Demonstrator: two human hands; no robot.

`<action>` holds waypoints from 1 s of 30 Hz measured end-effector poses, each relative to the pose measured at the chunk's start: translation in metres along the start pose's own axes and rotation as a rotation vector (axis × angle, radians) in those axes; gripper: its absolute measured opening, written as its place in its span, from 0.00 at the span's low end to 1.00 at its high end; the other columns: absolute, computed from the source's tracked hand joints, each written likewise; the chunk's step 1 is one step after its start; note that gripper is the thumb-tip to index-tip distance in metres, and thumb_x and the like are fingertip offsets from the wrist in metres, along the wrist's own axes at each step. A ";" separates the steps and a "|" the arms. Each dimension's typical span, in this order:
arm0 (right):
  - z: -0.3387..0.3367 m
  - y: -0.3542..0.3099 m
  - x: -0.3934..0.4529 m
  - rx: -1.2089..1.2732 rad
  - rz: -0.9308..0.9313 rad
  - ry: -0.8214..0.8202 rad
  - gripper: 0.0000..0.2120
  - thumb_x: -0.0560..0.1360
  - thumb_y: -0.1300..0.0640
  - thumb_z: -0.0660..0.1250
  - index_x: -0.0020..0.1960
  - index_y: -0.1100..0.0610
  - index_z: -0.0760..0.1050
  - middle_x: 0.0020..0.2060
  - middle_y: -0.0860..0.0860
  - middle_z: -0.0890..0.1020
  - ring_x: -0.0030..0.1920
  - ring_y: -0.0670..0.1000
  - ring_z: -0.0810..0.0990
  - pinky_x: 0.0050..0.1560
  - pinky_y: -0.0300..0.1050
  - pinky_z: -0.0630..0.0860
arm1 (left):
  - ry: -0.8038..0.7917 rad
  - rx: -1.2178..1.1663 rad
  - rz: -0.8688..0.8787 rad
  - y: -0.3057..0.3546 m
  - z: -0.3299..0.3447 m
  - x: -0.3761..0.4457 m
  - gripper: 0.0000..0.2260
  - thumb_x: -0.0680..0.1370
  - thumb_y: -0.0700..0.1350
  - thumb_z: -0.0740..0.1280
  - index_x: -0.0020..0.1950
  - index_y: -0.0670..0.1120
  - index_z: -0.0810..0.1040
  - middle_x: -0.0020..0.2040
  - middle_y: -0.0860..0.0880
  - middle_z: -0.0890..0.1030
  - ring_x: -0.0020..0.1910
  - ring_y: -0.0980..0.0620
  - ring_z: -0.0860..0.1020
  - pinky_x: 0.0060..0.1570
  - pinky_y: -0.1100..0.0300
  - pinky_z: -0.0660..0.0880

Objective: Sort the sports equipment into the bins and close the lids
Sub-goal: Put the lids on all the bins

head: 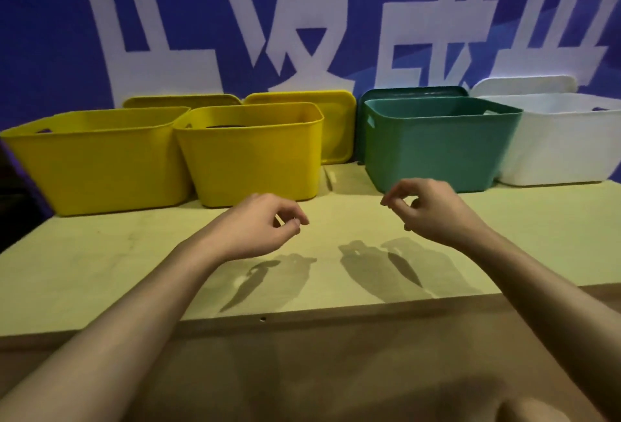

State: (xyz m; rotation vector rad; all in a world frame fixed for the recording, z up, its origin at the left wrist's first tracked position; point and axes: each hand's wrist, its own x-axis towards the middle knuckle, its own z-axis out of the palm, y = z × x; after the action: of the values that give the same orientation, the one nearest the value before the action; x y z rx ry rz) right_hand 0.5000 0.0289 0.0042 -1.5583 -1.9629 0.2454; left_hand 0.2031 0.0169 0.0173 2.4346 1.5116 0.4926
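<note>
While all four bins stand open along the back of the desk, the entries run as follows.

Left yellow bin (100, 166): far left of the row, open on top, a handle slot near its left rim; contents hidden.
Second yellow bin (252, 159): just beside the first on its right, open; something dark shows low inside, too hidden to name.
Green bin (437, 149): right of centre, apart from the yellow pair by a gap, open, handle slot on its left end; inside not visible.
White bin (554, 146): far right, just beside the green bin and partly behind it, open.
Yellow lids (336, 126): two, standing on edge behind the yellow bins, leaning on the wall.
Green lid (413, 91): upright behind the green bin.
White lid (524, 85): upright behind the white bin.
Sports equipment: none seen on the desk; whether it lies in the bins cannot be told.
Left hand (262, 223): raised above the desk in front of the second yellow bin, grip narrow, fingers loosely curled toward the thumb, holding nothing.
Right hand (433, 210): raised in front of the green bin, grip narrow, fingertips drawn near the thumb, holding nothing.
Desk (100, 270): pale wood, bearing the shadows of both hands.
Wall (50, 35): blue, with large white characters.
</note>
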 end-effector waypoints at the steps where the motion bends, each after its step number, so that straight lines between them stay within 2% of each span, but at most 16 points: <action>1: 0.010 -0.006 0.004 0.003 -0.010 -0.026 0.08 0.82 0.52 0.64 0.54 0.47 0.83 0.49 0.40 0.83 0.42 0.40 0.81 0.40 0.35 0.75 | 0.001 -0.009 -0.020 -0.010 -0.001 -0.003 0.09 0.82 0.53 0.64 0.58 0.60 0.82 0.49 0.63 0.83 0.46 0.64 0.81 0.49 0.56 0.80; 6: 0.050 -0.039 0.023 0.029 -0.088 -0.126 0.08 0.82 0.52 0.64 0.55 0.45 0.81 0.49 0.39 0.82 0.42 0.42 0.82 0.42 0.37 0.79 | 0.090 -0.092 -0.125 -0.062 -0.024 -0.025 0.08 0.82 0.54 0.64 0.56 0.61 0.82 0.49 0.62 0.83 0.45 0.63 0.82 0.47 0.52 0.82; 10: 0.077 -0.088 0.050 0.022 -0.193 -0.173 0.08 0.82 0.51 0.64 0.55 0.45 0.82 0.49 0.40 0.83 0.42 0.42 0.83 0.45 0.43 0.82 | 0.238 -0.193 -0.234 -0.113 -0.067 -0.052 0.08 0.83 0.48 0.65 0.56 0.57 0.83 0.47 0.59 0.86 0.45 0.61 0.83 0.43 0.51 0.84; 14: 0.089 -0.161 0.103 0.024 -0.350 -0.138 0.08 0.82 0.52 0.65 0.54 0.46 0.83 0.47 0.41 0.84 0.41 0.42 0.82 0.42 0.41 0.80 | 0.433 -0.232 -0.334 -0.167 -0.132 -0.071 0.09 0.84 0.44 0.64 0.55 0.52 0.84 0.47 0.53 0.86 0.44 0.53 0.84 0.43 0.51 0.83; 16: 0.092 -0.198 0.137 0.006 -0.436 -0.110 0.08 0.82 0.53 0.65 0.53 0.46 0.83 0.47 0.41 0.83 0.41 0.40 0.80 0.40 0.35 0.76 | 0.504 -0.231 -0.349 -0.194 -0.163 -0.069 0.10 0.84 0.44 0.63 0.54 0.52 0.84 0.46 0.52 0.86 0.45 0.50 0.84 0.43 0.50 0.83; 18: 0.099 -0.233 0.177 -0.014 -0.525 -0.080 0.08 0.82 0.53 0.65 0.53 0.47 0.83 0.46 0.40 0.81 0.43 0.39 0.78 0.41 0.30 0.71 | 0.545 -0.212 -0.340 -0.220 -0.189 -0.056 0.10 0.84 0.44 0.63 0.53 0.54 0.84 0.45 0.53 0.86 0.44 0.52 0.85 0.41 0.52 0.83; 20: 0.110 -0.264 0.216 -0.012 -0.589 -0.079 0.08 0.82 0.54 0.65 0.53 0.48 0.83 0.45 0.41 0.82 0.44 0.39 0.79 0.41 0.29 0.71 | 0.548 -0.178 -0.324 -0.239 -0.206 -0.038 0.10 0.84 0.45 0.63 0.54 0.54 0.84 0.46 0.53 0.86 0.42 0.55 0.84 0.38 0.60 0.81; 22: 0.125 -0.286 0.251 -0.015 -0.621 -0.095 0.08 0.81 0.54 0.65 0.54 0.48 0.83 0.47 0.42 0.83 0.46 0.43 0.80 0.42 0.33 0.74 | 0.550 -0.157 -0.316 -0.252 -0.220 -0.015 0.09 0.83 0.45 0.64 0.55 0.53 0.84 0.45 0.53 0.86 0.40 0.56 0.84 0.37 0.68 0.78; 25: 0.141 -0.296 0.291 -0.033 -0.600 -0.098 0.09 0.80 0.53 0.65 0.56 0.49 0.82 0.51 0.45 0.83 0.51 0.46 0.80 0.49 0.43 0.79 | 0.521 -0.187 -0.328 -0.267 -0.234 0.012 0.09 0.82 0.43 0.64 0.54 0.52 0.84 0.43 0.52 0.86 0.38 0.55 0.84 0.42 0.66 0.79; 30: 0.143 -0.300 0.363 -0.182 -0.455 -0.196 0.14 0.80 0.52 0.66 0.65 0.51 0.78 0.59 0.51 0.79 0.60 0.52 0.77 0.57 0.48 0.76 | 0.373 -0.207 -0.396 -0.303 -0.286 0.039 0.09 0.82 0.40 0.64 0.55 0.49 0.84 0.45 0.51 0.86 0.38 0.53 0.84 0.34 0.73 0.73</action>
State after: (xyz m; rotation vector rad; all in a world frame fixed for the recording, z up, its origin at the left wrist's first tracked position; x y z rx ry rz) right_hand 0.1312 0.3119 0.1660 -1.1801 -2.4892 0.0310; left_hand -0.1438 0.1910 0.1736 1.8918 1.9161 0.9971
